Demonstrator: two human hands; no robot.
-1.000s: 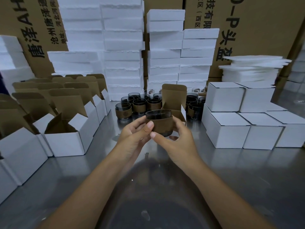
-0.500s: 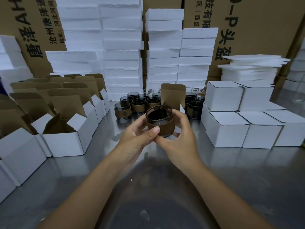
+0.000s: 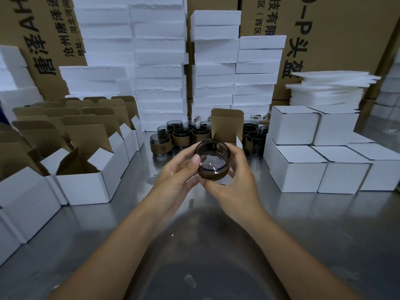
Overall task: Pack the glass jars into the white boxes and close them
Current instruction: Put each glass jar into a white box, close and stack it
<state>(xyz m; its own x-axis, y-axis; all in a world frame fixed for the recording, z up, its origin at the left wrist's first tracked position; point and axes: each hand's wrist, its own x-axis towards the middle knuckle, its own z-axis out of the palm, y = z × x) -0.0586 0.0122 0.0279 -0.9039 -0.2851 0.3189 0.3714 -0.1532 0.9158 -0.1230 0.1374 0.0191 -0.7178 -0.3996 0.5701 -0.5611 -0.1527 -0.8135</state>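
head view: the steel table [image 3: 303,224] lies bare in a broad strip down the middle, from the near edge, which is cut off by the frame, up to the hands. that strip is hemmed on the left by rows of open white boxes [image 3: 86,182] with brown flaps standing up, and on the right by closed white boxes [image 3: 298,169] stacked two high. at the back, foam blocks [image 3: 160,61], a pile of thin foam sheets [image 3: 329,87] and printed cartons [image 3: 337,29] wall the table off. the left hand [image 3: 177,176] and right hand [image 3: 236,187] grip one glass jar [image 3: 212,161] between them, held above the table at the centre, just in front of a single open box [image 3: 227,124] whose flap stands upright. the left thumb lies on the jar's rim and the right fingers curl round its far side; the fingertips under the jar are hidden. that box's body is mostly hidden by the jar and hands. a cluster of other jars [image 3: 181,135] stands behind, partly hidden by the flap, so a count is not possible. the held jar is smoky dark glass, tilted with its mouth toward the camera, its base catching light, with a brown sleeve round its lower wall.
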